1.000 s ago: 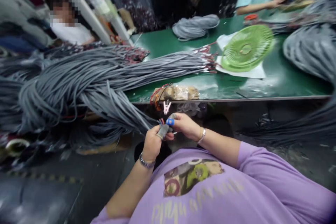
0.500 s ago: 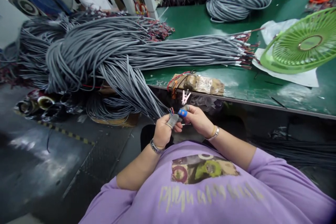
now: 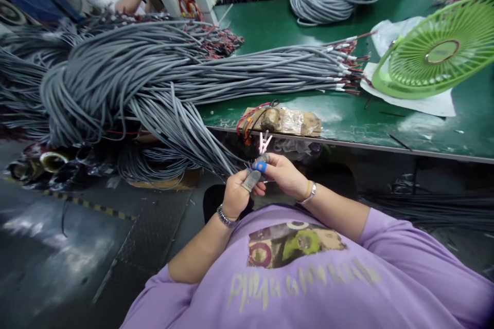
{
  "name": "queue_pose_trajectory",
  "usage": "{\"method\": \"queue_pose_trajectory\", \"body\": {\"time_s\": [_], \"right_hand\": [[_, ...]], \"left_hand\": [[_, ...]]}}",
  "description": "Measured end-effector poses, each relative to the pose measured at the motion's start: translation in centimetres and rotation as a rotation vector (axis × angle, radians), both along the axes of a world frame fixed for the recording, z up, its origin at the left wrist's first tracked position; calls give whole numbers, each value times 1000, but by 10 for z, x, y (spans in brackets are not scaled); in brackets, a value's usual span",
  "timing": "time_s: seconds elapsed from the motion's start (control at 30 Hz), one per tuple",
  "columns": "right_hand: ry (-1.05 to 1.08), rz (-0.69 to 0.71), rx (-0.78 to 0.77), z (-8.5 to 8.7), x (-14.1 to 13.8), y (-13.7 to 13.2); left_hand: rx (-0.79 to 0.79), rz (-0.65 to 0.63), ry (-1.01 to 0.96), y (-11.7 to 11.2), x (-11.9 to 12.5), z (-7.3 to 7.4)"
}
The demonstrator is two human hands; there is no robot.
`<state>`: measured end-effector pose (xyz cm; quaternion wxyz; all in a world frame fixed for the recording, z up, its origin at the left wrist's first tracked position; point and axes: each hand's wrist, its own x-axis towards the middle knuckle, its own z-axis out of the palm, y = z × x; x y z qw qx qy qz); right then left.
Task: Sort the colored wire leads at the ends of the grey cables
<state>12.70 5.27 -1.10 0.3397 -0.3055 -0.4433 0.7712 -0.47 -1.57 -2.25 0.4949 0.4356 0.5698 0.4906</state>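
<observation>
Grey cables (image 3: 196,131), bundled, draped over green table (image 3: 262,15), sloping to left hand (image 3: 237,193); thin wire ends (image 3: 251,165) mostly hidden.

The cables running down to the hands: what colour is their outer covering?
Grey; the cables show best in the head view.

Single head-worn view, forward and down

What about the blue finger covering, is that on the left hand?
No, the blue finger covering is on the right hand, while the left hand wears a grey finger covering.
</observation>
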Motion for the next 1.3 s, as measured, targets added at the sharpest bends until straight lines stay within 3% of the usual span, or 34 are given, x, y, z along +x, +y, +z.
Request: {"method": "queue_pose_trajectory", "body": {"time_s": [0.6,0.77,0.97,1.3], "right_hand": [[-30,-135,11,-15,0,-4],[14,-34,-84,-9,3,-3],[49,-16,-84,-1,0,0],[60,-115,-123,-5,-6,-2]], "left_hand": [[17,44,2,-1,1,-4],[17,15,-2,-1,-3,-8],[-11,-58,6,-3,-4,-7],[22,-44,42,-4,-5,-10]]}}
